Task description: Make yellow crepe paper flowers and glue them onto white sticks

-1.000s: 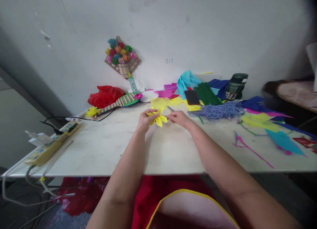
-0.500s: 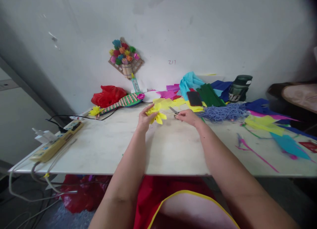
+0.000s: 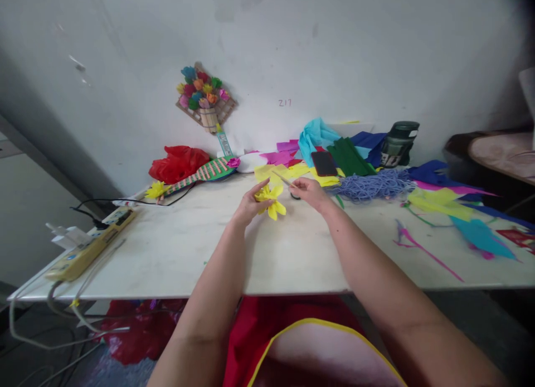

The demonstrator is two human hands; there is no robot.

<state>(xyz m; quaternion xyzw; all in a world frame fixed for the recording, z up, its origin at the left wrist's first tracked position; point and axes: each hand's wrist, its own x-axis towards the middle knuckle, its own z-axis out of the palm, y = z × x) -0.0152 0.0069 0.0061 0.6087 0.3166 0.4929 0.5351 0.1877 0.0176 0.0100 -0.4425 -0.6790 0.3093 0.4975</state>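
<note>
Between the thumb and fingers of my left hand (image 3: 249,204) is a yellow paper flower (image 3: 275,208), its petals spread to the right over the white table (image 3: 209,247). My right hand (image 3: 309,192) grips a pair of scissors (image 3: 285,179), blades pointing up and to the left, just above the flower and apart from it. A dark handle loop shows below my fingers. Yellow paper sheets (image 3: 267,174) lie behind both hands.
A green paper-covered, guitar-like craft (image 3: 204,172) lies back left, near a red plastic bag (image 3: 178,163). Blue-purple cord (image 3: 370,186), a phone (image 3: 324,164), and a dark bottle (image 3: 399,144) sit back right. A power strip (image 3: 90,247) runs along the left edge.
My left hand has brought the flower slightly right and down. The scissors have moved closer to it, with the blades seen at a different angle. The whole view has shifted slightly.
</note>
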